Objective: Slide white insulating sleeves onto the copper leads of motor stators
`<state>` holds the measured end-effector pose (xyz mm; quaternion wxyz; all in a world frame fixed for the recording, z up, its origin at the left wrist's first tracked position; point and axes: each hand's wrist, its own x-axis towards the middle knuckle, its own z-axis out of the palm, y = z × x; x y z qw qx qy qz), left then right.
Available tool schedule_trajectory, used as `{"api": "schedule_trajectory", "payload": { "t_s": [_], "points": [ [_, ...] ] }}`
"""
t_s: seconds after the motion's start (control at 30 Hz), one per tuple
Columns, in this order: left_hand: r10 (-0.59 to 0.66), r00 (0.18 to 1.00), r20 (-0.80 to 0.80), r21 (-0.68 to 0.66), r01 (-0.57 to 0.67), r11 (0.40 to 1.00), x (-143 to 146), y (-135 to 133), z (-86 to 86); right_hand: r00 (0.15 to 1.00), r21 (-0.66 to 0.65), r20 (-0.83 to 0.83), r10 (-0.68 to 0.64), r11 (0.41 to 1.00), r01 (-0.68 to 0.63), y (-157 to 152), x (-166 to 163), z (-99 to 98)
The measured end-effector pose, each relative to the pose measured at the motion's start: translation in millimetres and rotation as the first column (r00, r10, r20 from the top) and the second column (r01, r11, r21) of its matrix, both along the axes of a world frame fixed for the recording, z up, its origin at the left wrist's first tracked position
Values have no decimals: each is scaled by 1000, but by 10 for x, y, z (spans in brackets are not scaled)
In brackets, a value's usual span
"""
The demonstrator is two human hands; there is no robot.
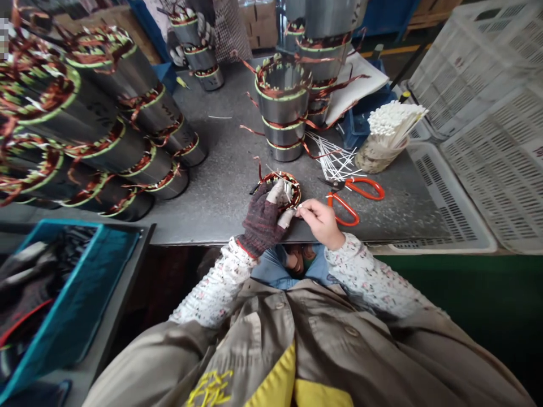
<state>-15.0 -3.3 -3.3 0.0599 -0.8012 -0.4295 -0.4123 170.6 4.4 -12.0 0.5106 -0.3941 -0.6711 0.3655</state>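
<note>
A stator (285,186) with copper windings stands on the grey table (220,186) right in front of me. My left hand (263,217), in a dark knit glove with pale fingertips, lies over its near side and grips it. My bare right hand (321,221) is beside it on the right, thumb and finger pinched on a thin white sleeve at the stator's edge.
Orange-handled scissors (354,195) lie just right of my hands, near loose white strips (335,161) and a jar of white sleeves (388,138). Stacked stators (283,107) stand behind, more lie piled at left (106,147). White crates (487,113) at right, a teal bin (80,299) lower left. Another person's gloved hands (190,39) work at the far edge.
</note>
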Motion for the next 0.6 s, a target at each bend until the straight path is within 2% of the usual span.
{"api": "schedule_trajectory", "payload": {
  "t_s": [0.1,0.17,0.23,0.37,0.53,0.6],
  "points": [
    [-33,976,215,-182,73,981,21,13,-5,999,-108,-51,-13,994,7,-31,13,-6],
    [-58,950,308,-239,136,962,35,43,2,998,-143,-63,-10,990,1,-64,47,30],
    [-86,949,304,-225,160,961,41,76,22,999,-109,-47,4,994,-9,-84,74,83],
    [-74,971,228,-215,125,969,38,106,65,1000,-11,3,27,1000,-27,-63,84,160],
    [-83,967,240,-156,123,980,46,90,83,996,0,89,-1,1000,1,26,59,155],
    [-87,962,258,-138,126,982,54,84,87,999,-33,51,6,999,-4,39,59,148]
  ]
}}
